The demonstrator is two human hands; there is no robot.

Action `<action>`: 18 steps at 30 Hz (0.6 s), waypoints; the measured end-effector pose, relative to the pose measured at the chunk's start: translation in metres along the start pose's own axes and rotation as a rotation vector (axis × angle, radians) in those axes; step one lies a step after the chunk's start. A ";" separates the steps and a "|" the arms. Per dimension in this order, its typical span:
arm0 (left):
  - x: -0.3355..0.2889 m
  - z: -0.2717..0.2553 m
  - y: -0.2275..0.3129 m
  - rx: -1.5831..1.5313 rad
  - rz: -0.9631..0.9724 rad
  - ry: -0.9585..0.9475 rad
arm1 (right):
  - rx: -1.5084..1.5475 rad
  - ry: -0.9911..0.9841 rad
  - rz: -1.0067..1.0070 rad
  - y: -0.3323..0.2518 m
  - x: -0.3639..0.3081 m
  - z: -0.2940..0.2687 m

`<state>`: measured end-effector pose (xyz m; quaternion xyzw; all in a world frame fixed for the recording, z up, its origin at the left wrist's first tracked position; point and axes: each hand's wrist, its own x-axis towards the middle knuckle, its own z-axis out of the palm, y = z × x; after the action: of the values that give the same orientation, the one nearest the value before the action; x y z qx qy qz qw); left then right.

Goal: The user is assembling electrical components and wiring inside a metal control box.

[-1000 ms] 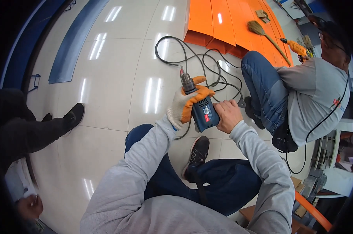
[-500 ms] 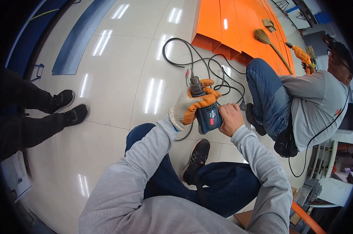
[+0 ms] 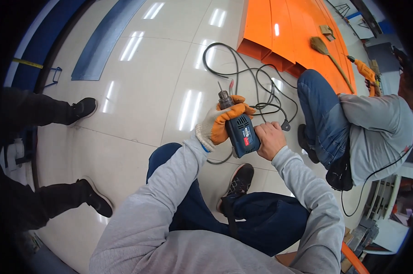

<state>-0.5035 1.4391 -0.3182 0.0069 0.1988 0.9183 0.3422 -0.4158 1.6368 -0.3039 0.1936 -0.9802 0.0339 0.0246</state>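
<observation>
While our gloved left hand (image 3: 219,123) wrapped its fingers around the front of the blue drill (image 3: 241,133), our bare right hand (image 3: 270,140) gripped its rear, fingertips partly hidden. We held it above the floor (image 3: 133,118), on the near side of a looped cord (image 3: 220,44). We judged the bit (image 3: 220,86) already seated in the chuck (image 3: 224,99) (how tightly, we couldn't tell); no drilling showed yet. We counted two drills, ours and an orange drill (image 3: 365,71) held by one co-worker (image 3: 375,119) at right; one broom (image 3: 319,45) on far-right orange panels (image 3: 261,27); one grey sheet (image 3: 103,43), far left; two dark shoes (image 3: 84,111) at left.
</observation>
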 end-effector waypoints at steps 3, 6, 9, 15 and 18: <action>-0.008 -0.013 -0.002 -0.027 -0.003 0.141 | 0.062 -0.003 -0.022 -0.005 0.000 0.026; -0.016 -0.031 -0.005 0.005 -0.011 0.218 | 0.117 0.008 -0.018 -0.016 -0.006 0.059; -0.023 -0.041 -0.008 0.052 -0.026 0.255 | 0.168 0.021 -0.009 -0.026 -0.013 0.081; -0.027 -0.039 -0.022 0.158 -0.065 0.264 | 0.253 0.063 0.035 -0.032 -0.034 0.098; -0.025 -0.039 -0.029 0.182 -0.078 0.281 | 0.288 0.081 0.062 -0.032 -0.045 0.102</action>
<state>-0.4719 1.4290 -0.3617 -0.0983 0.3273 0.8745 0.3442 -0.3661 1.6167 -0.4068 0.1630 -0.9689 0.1828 0.0349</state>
